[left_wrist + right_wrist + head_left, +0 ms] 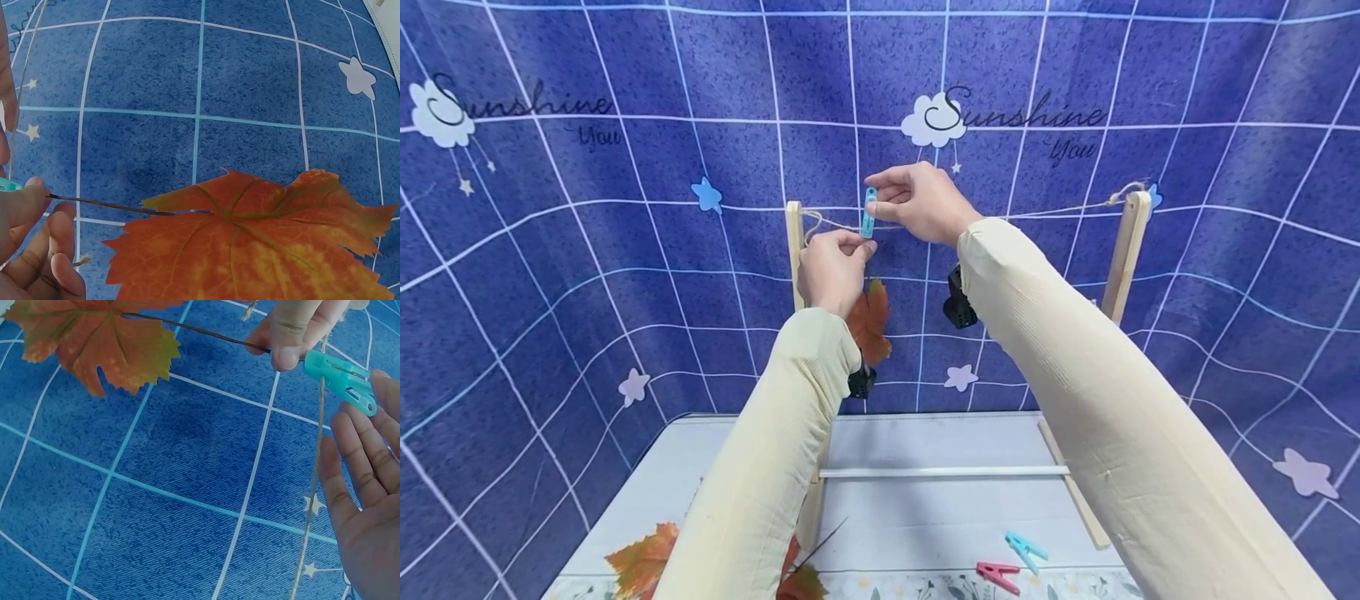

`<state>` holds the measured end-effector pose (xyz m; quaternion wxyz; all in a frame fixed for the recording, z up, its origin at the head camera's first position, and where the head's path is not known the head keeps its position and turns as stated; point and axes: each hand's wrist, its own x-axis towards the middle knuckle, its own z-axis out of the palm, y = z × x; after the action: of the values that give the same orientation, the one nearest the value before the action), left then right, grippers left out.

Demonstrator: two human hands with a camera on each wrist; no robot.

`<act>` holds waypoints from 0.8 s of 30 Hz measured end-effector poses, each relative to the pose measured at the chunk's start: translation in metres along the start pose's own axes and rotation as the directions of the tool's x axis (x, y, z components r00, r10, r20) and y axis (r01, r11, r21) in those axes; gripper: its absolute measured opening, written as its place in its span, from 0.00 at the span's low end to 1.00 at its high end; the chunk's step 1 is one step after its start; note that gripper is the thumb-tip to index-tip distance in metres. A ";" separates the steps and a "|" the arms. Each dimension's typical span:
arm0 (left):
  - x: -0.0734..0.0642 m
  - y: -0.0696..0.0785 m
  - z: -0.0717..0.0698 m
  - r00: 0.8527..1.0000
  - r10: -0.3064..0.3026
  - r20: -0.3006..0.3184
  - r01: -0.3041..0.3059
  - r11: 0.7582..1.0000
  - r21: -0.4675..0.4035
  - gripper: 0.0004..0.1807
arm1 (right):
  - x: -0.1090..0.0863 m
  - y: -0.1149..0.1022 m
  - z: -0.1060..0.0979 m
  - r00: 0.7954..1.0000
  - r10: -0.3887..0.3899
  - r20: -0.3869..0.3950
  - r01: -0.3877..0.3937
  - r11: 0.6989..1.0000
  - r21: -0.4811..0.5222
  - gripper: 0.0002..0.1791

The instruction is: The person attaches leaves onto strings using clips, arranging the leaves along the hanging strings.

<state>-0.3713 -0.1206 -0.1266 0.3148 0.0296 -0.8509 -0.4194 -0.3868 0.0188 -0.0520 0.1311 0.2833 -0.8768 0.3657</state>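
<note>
An orange artificial maple leaf (pixel 262 250) hangs by its dark stem (pixel 206 332) below a thin twine (pixel 317 456). My left hand (pixel 832 271) pinches the top of that stem between thumb and fingers, right at the lower tip of a turquoise clothespin (pixel 334 378). The clothespin crosses the twine. From above, my right hand (pixel 928 200) holds the clothespin's handle end between thumb and forefinger, its other fingers extended in the right wrist view.
The twine runs between two wooden posts (pixel 1122 258) joined low down by a white rod (pixel 943 472). On the table (pixel 917 521) lie another turquoise clothespin (pixel 1025 550), a red clothespin (pixel 997 575) and more leaves (pixel 643 560). A blue checked curtain (pixel 640 333) stands behind.
</note>
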 end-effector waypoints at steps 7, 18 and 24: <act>-0.003 -0.002 0.000 1.000 -0.027 0.004 0.027 1.000 0.015 0.12 | -0.001 0.002 0.002 1.000 -0.020 -0.002 0.020 1.000 -0.023 0.27; -0.014 -0.004 -0.002 0.999 0.012 0.037 -0.015 0.995 0.095 0.15 | -0.012 0.005 -0.002 0.998 -0.034 -0.046 0.030 0.995 -0.094 0.27; -0.018 0.001 -0.009 1.000 0.022 -0.007 -0.021 0.987 0.157 0.17 | -0.019 0.003 -0.005 0.987 -0.044 -0.151 0.031 0.996 -0.085 0.24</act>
<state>-0.3517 -0.1203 -0.1314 0.3199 0.0469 -0.8801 -0.3478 -0.3732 0.0321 -0.0583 0.2166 0.2652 -0.8731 0.3472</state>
